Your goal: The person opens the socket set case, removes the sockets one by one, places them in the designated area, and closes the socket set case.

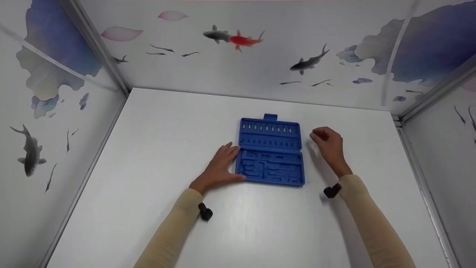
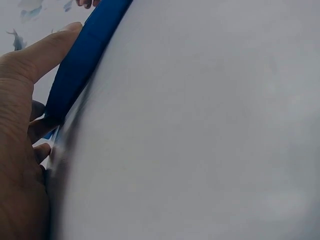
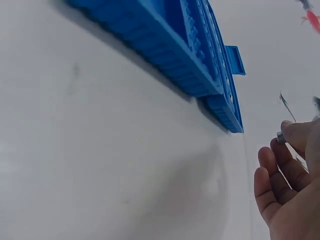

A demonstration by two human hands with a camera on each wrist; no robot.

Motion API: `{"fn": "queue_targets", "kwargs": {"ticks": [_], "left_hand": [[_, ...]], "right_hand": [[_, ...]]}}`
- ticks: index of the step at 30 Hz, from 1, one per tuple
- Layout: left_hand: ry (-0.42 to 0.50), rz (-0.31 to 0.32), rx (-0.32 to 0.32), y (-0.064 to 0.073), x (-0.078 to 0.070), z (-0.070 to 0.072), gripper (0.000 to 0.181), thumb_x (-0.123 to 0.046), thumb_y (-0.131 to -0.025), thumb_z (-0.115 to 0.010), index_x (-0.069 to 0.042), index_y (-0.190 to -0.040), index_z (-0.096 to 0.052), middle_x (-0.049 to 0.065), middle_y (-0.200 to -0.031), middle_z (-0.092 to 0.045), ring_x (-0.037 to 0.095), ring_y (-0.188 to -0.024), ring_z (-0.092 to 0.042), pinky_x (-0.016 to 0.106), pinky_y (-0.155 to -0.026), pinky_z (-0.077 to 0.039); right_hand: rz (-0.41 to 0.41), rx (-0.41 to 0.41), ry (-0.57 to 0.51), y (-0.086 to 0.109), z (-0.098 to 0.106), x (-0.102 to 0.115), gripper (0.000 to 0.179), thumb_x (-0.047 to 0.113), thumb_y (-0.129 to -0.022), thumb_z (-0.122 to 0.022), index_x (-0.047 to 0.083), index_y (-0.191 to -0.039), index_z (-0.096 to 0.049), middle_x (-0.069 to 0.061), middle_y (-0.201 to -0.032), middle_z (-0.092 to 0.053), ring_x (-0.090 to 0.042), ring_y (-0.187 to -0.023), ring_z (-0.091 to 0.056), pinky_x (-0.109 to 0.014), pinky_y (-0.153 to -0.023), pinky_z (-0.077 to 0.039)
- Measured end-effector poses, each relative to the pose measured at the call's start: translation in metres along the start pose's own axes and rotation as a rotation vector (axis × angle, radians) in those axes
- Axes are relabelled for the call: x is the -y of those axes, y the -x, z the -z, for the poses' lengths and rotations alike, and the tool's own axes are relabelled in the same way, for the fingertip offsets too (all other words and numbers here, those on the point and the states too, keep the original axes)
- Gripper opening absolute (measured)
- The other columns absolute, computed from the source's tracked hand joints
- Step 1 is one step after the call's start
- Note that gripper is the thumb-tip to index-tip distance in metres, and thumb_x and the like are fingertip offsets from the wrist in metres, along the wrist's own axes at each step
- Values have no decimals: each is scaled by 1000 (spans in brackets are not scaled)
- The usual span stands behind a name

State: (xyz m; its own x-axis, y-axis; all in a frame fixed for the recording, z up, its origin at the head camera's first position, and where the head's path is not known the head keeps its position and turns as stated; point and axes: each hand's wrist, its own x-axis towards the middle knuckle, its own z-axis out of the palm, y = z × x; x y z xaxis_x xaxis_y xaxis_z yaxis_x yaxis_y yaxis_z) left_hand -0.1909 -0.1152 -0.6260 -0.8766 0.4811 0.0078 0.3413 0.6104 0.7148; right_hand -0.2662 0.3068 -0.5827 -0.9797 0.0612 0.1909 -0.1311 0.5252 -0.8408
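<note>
A blue plastic tool case (image 1: 270, 150) lies unfolded on the white table, its two halves hinged across the middle. My left hand (image 1: 219, 167) is spread at its left side, thumb on the near left corner and fingers along the left edge. In the left wrist view the left thumb (image 2: 50, 50) lies against the case's blue wall (image 2: 82, 60). Right of the case, my right hand (image 1: 330, 145) is raised above the table. Its thumb and index finger pinch a small silver metal piece (image 3: 280, 137), while the other fingers are loosely bent.
Several small silver pieces (image 1: 267, 128) stand in a row in the far half of the case. Moulded recesses (image 1: 271, 166) fill the near half. A latch tab (image 1: 270, 117) sticks out from the far edge. Printed panels (image 1: 238, 67) wall in the table (image 1: 167, 134).
</note>
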Motion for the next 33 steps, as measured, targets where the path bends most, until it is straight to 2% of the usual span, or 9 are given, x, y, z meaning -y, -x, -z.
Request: {"fn": "queue_targets", "kwargs": {"ticks": [7,13,21,33], "left_hand": [[-2,-6,3,-1,2,1,119,-71,-88,-79,-13,-177,-25,9,-183,-21,34,-171,-6,57,-136,-10],[-13,-20,7,-3,1,1,119,-69,-88,-81,-9,-176,-27,14,-182,-23,38,-170,-7,59,-136,-9],[-23,0,31,-3,3,1,122,-73,-88,-79,-9,-176,-25,13,-183,-20,37,-171,-6,58,-136,-10],[-57,2,42,-4,3,2,120,-73,-89,-77,-11,-177,-24,10,-184,-20,34,-171,-7,56,-136,-13]], "right_hand": [[-46,16,28,22,13,-13,28,15,-104,-80,-5,-122,-77,-18,-119,-78,-14,-97,-66,-16,-81,-51],[-75,22,112,35,19,-19,26,14,-104,-78,-5,-121,-78,-20,-117,-78,-21,-96,-64,-14,-78,-49],[-143,24,166,48,21,-26,23,14,-104,-76,-3,-119,-79,-21,-114,-77,-28,-100,-64,-18,-79,-49],[-190,-22,215,53,16,-26,21,16,-104,-74,0,-117,-80,-19,-112,-76,-32,-103,-67,-38,-92,-53]]}}
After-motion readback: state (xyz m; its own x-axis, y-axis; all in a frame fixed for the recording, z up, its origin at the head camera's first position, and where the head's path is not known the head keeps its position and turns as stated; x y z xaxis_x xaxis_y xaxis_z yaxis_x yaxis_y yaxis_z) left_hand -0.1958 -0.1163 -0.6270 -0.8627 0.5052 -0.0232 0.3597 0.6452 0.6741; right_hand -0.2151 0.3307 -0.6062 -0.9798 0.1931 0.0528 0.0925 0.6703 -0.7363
